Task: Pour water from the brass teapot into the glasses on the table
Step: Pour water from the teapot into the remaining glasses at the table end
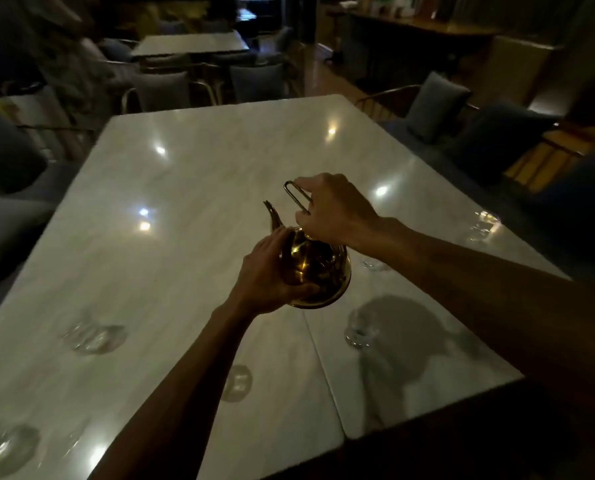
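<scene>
Mid-frame above the marble table (192,188), brass teapot (315,268) tilted, left hand (271,271) cupping its body, right hand (330,209) gripping its wire handle (294,195), glasses (360,329) nearby.

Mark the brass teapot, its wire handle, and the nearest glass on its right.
brass teapot (309,268), head view, on its shiny body.
wire handle (293,195), head view, on the loop's left bar.
glass (358,329), head view, on its side wall.

Dim, soft-focus, wide-angle view; ceiling lights glare off the table (185,188).

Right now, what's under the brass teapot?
The brass teapot is held above the marble table by both hands. Its shadow falls near a glass. The spot directly underneath is hidden.
</scene>
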Motion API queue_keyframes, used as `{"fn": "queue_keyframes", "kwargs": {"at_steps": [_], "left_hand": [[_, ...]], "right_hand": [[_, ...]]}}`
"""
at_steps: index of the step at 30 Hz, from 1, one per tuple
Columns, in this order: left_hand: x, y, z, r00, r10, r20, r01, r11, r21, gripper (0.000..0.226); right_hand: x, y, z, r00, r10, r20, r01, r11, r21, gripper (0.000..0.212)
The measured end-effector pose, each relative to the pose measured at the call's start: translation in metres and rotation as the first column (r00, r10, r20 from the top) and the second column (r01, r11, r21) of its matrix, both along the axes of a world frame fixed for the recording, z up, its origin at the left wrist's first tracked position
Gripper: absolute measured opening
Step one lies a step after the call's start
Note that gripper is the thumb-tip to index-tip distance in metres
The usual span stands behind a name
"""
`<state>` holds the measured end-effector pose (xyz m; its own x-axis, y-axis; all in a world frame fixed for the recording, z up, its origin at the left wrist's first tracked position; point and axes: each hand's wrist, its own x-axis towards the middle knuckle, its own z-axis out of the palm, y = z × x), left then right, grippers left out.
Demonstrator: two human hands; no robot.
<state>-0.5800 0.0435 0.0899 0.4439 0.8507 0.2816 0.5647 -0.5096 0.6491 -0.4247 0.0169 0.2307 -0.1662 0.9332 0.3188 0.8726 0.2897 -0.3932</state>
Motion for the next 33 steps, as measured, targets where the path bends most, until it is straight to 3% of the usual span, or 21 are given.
{"fn": "queue_keyframes", "kwargs": {"at_steps": [3, 8, 11, 18, 24, 29, 33], "left_hand": [[0.050, 0.013, 0.002, 0.989, -0.148, 0.005, 0.148, 0.989, -0.005, 0.111], [0.131, 0.010, 0.005, 0.928, -0.373, 0.015, 0.373, 0.927, 0.036, 0.101], [0.176, -0.002, 0.005, 0.885, -0.465, -0.001, 0.465, 0.885, 0.032, 0.101], [0.294, -0.035, 0.007, 0.809, -0.586, -0.036, 0.587, 0.809, 0.024, 0.105], [0.417, -0.056, 0.015, 0.777, -0.628, 0.036, 0.628, 0.778, 0.003, 0.099], [0.510, -0.061, -0.004, 0.779, -0.625, 0.051, 0.627, 0.776, -0.069, 0.099], [0.561, -0.055, -0.035, 0.825, -0.566, -0.008, 0.559, 0.817, -0.140, 0.105]], "right_hand": [[0.043, -0.011, 0.002, 0.991, -0.130, 0.000, 0.130, 0.991, -0.019, 0.042], [0.112, -0.033, -0.011, 0.934, -0.356, 0.032, 0.357, 0.934, -0.032, 0.025], [0.149, -0.056, -0.014, 0.888, -0.460, 0.021, 0.460, 0.886, -0.056, 0.044], [0.262, -0.094, -0.019, 0.787, -0.616, -0.007, 0.615, 0.786, -0.069, 0.057], [0.377, -0.113, -0.005, 0.770, -0.637, 0.047, 0.638, 0.770, -0.003, 0.024], [0.472, -0.116, -0.023, 0.763, -0.646, 0.015, 0.646, 0.762, -0.054, 0.029], [0.528, -0.104, -0.056, 0.807, -0.589, 0.033, 0.585, 0.792, -0.173, 0.049]]}}
